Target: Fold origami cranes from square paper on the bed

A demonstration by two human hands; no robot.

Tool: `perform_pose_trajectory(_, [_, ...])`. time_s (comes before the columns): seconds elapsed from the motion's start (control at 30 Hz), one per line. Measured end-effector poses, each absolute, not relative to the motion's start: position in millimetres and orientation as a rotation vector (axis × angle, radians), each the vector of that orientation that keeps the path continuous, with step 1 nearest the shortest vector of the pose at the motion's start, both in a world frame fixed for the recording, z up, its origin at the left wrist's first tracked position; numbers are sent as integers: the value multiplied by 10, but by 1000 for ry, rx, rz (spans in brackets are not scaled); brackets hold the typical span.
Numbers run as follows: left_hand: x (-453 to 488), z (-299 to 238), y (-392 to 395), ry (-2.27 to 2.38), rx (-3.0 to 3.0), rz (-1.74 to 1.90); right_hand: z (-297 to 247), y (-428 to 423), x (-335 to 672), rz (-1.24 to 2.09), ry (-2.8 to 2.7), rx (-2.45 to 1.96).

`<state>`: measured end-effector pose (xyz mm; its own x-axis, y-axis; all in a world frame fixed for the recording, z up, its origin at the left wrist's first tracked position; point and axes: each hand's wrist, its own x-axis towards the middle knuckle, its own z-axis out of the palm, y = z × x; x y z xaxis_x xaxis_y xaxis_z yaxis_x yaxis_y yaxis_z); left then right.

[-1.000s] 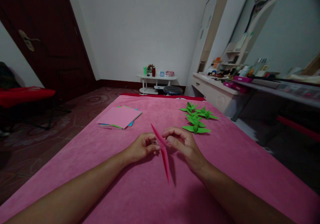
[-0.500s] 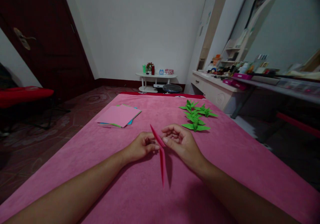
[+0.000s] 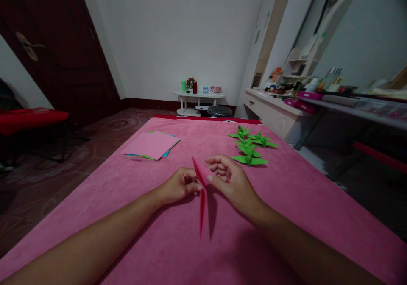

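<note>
A long, narrow folded piece of pink paper (image 3: 202, 200) stands on edge over the pink cloth (image 3: 286, 200), its lower tip pointing toward me. My left hand (image 3: 179, 185) pinches it from the left with closed fingers. My right hand (image 3: 228, 179) pinches its upper part from the right, thumb against the paper. Several folded green paper cranes (image 3: 249, 145) lie on the cloth just beyond my right hand. A small stack of coloured paper sheets (image 3: 151, 145), pink on top, lies to the far left.
A dark door (image 3: 57, 51) and a red seat (image 3: 30, 118) are at the left. A small white table (image 3: 199, 100) with bottles stands by the far wall. A cluttered dressing table (image 3: 280, 107) runs along the right side.
The folded pink paper has swung so its lower tip now points more to the left and nearer me. My right thumb has closed onto its upper part. The view shifted slightly.
</note>
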<state>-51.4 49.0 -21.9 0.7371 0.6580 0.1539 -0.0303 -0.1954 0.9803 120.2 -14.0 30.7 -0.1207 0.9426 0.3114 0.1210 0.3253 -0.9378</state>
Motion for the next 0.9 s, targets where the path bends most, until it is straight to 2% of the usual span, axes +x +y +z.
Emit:
perform_pose_trajectory(0.3, [-539, -174, 464, 484, 1566, 578, 360, -177, 1212, 615, -1725, -1036])
perform_pose_trajectory(0.53, [-532, -185, 476, 498, 1600, 571, 406, -176, 1239, 937, -1702, -1062])
perform_pose_trajectory(0.9, [-511, -177, 470, 475, 1735, 538, 350, -150, 1261, 768, -1727, -1274])
